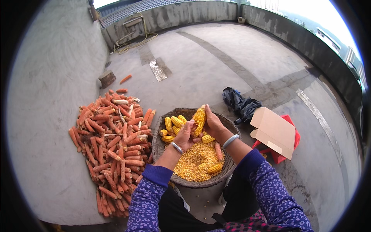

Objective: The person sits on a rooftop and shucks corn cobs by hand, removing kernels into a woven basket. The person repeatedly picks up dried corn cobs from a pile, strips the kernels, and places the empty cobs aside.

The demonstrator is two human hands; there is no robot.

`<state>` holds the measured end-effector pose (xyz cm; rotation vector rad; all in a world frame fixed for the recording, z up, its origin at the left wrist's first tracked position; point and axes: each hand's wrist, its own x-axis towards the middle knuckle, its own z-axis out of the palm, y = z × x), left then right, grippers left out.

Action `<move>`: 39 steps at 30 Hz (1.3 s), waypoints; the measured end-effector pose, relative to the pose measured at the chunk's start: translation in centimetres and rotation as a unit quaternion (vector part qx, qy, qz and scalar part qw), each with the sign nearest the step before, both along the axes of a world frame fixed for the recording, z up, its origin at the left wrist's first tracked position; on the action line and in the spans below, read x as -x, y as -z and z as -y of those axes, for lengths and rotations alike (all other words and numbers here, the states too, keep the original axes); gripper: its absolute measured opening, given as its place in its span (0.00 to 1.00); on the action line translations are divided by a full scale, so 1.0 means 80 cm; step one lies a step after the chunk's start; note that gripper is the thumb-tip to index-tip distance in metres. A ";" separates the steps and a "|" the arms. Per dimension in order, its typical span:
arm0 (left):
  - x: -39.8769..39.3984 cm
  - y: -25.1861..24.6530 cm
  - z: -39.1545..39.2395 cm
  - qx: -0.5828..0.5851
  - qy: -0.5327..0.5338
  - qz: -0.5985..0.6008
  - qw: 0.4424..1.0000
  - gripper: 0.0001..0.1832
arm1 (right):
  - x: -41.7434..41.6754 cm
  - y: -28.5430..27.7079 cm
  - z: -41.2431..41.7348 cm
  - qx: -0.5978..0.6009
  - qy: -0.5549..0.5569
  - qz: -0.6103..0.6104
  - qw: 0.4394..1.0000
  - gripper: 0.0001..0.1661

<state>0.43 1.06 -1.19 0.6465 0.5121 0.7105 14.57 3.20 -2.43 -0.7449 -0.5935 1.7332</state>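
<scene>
Between my two hands a yellow ear of corn (199, 119) is held tilted upright above a woven basket (200, 184). My left hand (185, 135) grips its lower left side, and my right hand (213, 123) wraps its right side with the thumb near the tip. Below them, loose corn kernels (188, 163) cover the near part of the basket. Several whole ears of corn (177, 121) lie at the basket's far left. A bare reddish cob (218, 151) and a partly stripped ear (214, 168) rest on the kernels at the right.
A large heap of bare corncobs (116, 150) lies left of the basket, by a plastered wall (58, 116). To the right are a black folded umbrella (240, 104) and a cardboard piece (274, 130) over a red bag (297, 139). Farther off sit a wood stump (107, 79) and a hose (124, 49).
</scene>
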 end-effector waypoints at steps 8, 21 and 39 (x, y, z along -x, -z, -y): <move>-0.009 -0.010 0.016 -0.073 -0.017 -0.118 0.990 0.21 | -0.005 -0.006 -0.001 -0.056 0.103 0.235 0.965 0.28; -0.029 0.019 0.009 -0.061 -0.196 -0.227 0.952 0.15 | -0.002 -0.013 0.006 0.046 0.070 0.036 0.996 0.27; 0.006 -0.002 0.010 -0.048 0.036 -0.125 0.990 0.24 | -0.026 -0.026 0.018 0.040 -0.028 0.096 0.994 0.29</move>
